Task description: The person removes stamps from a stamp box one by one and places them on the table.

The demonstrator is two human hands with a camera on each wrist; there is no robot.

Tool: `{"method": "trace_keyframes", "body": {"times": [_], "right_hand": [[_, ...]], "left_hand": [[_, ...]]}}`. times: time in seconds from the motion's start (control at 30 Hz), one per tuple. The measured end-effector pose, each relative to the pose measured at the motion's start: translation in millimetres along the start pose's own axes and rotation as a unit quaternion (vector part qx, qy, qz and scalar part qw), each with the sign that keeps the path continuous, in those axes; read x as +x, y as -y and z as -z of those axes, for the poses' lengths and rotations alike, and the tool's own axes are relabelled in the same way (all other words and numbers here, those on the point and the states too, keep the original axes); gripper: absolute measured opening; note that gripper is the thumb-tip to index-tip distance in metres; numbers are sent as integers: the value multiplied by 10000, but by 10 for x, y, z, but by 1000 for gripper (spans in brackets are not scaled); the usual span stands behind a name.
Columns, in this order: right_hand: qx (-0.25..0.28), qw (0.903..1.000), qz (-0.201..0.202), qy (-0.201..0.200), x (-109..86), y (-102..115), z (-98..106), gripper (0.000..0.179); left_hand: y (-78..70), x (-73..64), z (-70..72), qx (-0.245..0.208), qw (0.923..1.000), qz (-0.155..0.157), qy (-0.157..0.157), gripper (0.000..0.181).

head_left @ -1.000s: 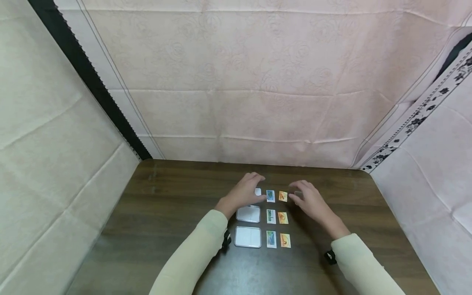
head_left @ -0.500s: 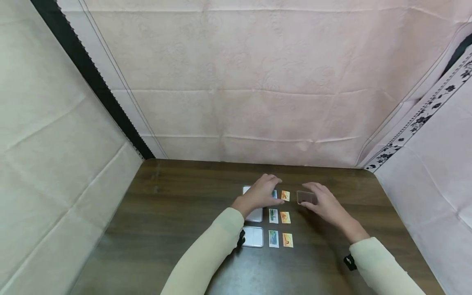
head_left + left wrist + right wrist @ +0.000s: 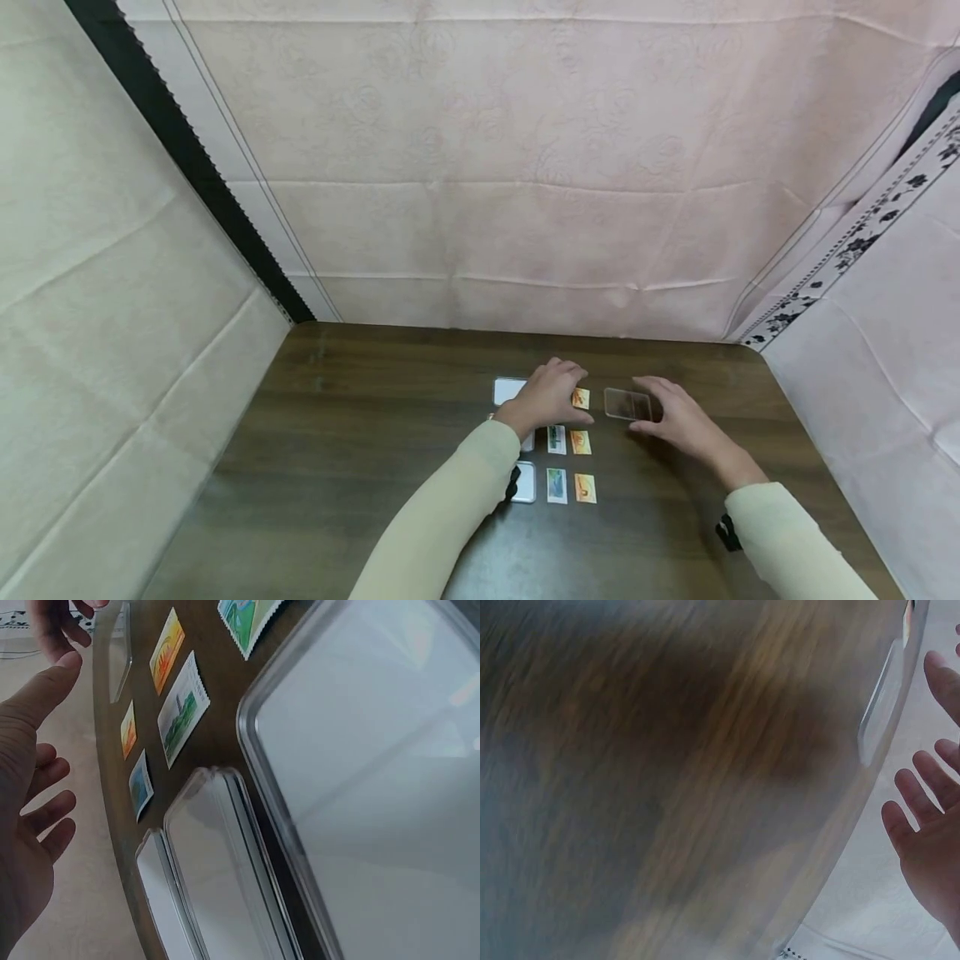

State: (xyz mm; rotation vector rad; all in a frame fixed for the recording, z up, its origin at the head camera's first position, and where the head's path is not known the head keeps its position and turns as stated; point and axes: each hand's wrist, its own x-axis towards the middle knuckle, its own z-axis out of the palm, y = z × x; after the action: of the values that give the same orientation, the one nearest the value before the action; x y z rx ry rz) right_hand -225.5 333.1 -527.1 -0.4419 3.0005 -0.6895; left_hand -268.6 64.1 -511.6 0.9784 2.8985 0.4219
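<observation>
My left hand is held over the far row with fingers spread, holding nothing. It hides most of that row's blue stamp, beside an orange stamp. Nearer rows have a green stamp, an orange stamp, a blue-green stamp and another orange stamp. Left of them stand shallow white boxes: the far box, the middle box and the near box. A clear plastic lid lies on the table at the right, beside my right hand, whose fingers are spread and grip nothing.
The brown wooden table has its far edge against a pale cloth wall. Cloth walls also stand at the left and right.
My right hand has moved right with the clear lid, and has let go and drawn back from it. My left hand has shifted right from the far box to over the far stamps.
</observation>
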Motion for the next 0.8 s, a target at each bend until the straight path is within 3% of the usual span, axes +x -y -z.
{"method": "trace_keyframes", "body": {"times": [0.27,0.5,0.8], "right_hand": [[-65,10000,5,61,11,-135,7,91],[-99,9998,-53,164,55,-194,1,86],[-172,9992,-56,343,78,-229,-18,86]], "left_hand": [[-139,135,-96,276,9993,44,238,93],[-250,236,-106,223,9983,161,522,97],[-306,315,-182,364,9977,75,559,100]]}}
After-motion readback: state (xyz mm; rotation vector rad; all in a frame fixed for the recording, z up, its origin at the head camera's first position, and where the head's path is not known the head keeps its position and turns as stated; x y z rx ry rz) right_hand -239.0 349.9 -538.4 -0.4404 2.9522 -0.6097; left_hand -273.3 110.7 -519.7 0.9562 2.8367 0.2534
